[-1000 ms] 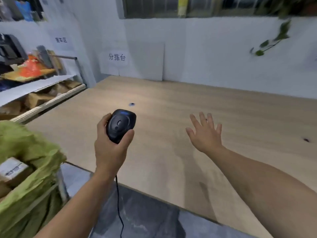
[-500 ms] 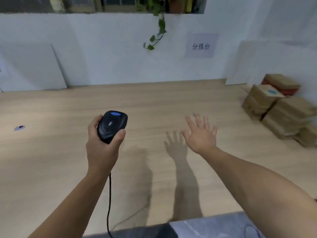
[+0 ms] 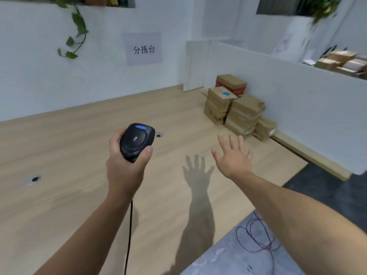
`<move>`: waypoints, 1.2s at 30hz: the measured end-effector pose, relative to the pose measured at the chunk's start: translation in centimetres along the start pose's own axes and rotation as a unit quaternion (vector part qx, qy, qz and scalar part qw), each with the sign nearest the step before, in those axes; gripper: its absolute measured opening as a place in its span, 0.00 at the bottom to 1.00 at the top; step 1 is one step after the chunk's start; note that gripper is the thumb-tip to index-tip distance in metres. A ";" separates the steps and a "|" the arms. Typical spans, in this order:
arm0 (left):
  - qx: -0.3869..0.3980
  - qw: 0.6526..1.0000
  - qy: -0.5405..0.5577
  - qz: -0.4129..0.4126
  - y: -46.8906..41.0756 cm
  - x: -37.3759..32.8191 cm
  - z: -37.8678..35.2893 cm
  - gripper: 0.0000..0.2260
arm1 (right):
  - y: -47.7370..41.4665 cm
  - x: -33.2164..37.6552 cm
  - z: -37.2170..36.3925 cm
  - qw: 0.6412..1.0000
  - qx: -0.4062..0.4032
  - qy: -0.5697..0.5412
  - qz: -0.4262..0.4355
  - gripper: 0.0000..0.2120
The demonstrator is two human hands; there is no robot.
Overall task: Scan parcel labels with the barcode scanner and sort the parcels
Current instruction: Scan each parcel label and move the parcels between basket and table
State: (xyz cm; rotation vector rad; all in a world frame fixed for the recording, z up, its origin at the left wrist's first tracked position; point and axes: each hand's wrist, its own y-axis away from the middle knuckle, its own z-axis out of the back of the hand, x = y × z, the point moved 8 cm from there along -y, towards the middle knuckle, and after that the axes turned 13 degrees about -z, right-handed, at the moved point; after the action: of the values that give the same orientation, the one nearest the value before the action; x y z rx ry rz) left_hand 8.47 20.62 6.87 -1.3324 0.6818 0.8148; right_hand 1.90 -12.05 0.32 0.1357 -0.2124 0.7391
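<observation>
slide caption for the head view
Left hand grips barcode scanner; open right hand hovers over the table, stacked parcels beyond.

scanner cable (image 3: 129, 235): cut off at bottom edge | parcels (image 3: 244, 114): labels unreadable (too small)

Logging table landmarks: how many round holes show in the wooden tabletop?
2. The farther hole lies just right of the scanner held in the left hand; the nearer hole sits by the frame's left edge. Others may be hidden.

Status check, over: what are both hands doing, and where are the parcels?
Left hand grips the barcode scanner. Right hand open, fingers spread, holding nothing. Parcels stacked untouched, far right of the table. Nothing between right hand and stack.
</observation>
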 end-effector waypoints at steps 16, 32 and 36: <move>0.015 1.000 -0.012 0.010 -6.4 2.9 -23.7 0.30 | -23.8 -7.1 3.6 0.999 -0.039 -0.025 -0.004 0.30; 0.007 0.998 -0.051 0.045 -11.8 5.0 -42.9 0.28 | -46.8 -11.1 2.1 0.996 0.052 0.053 0.051 0.34; -0.009 0.997 -0.049 0.057 -12.2 6.4 -43.4 0.28 | -48.8 -10.9 0.4 0.989 0.093 0.097 0.067 0.40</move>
State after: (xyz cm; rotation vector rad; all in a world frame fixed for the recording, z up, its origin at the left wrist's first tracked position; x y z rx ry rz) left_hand 23.29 -22.25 2.97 -1.2699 0.6781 0.9750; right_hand 27.19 -54.89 -4.25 0.2267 0.0335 0.8999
